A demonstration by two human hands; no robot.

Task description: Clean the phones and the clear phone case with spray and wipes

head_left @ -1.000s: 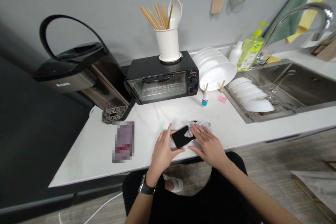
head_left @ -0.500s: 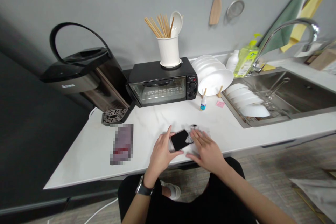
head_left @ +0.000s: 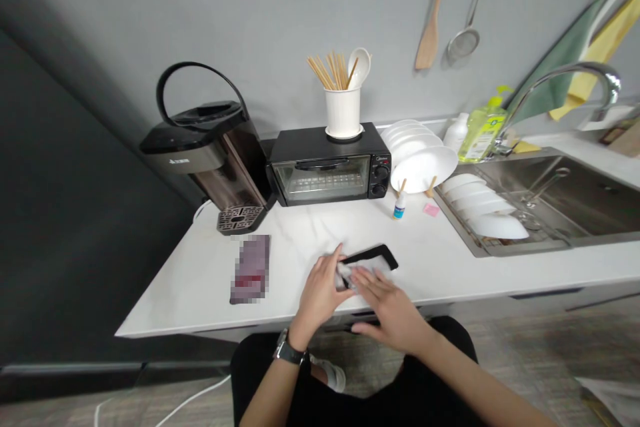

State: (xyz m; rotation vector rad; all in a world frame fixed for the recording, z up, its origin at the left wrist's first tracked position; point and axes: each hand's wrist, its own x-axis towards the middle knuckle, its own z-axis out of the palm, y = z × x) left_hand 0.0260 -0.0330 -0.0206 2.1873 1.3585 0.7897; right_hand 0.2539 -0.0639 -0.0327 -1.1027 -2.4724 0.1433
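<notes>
A black smartphone (head_left: 385,255) lies tilted on the white countertop, its screen partly covered by a thin white cloth (head_left: 376,265). My left hand (head_left: 319,289), with a watch on its wrist, curves round the phone's left end, thumb on the near edge and fingers on the far side. My right hand (head_left: 393,312) presses the cloth onto the screen near that end with its fingertips. Its thumb sticks out apart. Part of the cloth trails to the right under and beyond the fingers.
A small white bottle (head_left: 399,207) and a pink slip (head_left: 431,210) stand behind the phone. Left lies a pixelated purple item (head_left: 251,270). Behind are a water dispenser (head_left: 220,167) and toaster oven (head_left: 325,173). To the right come white plates (head_left: 425,170) and the sink (head_left: 480,250).
My right hand has slid the cloth leftward along the phone, baring the right end of the screen and covering the left. My left hand keeps its place at the phone. The camera view has shifted.
</notes>
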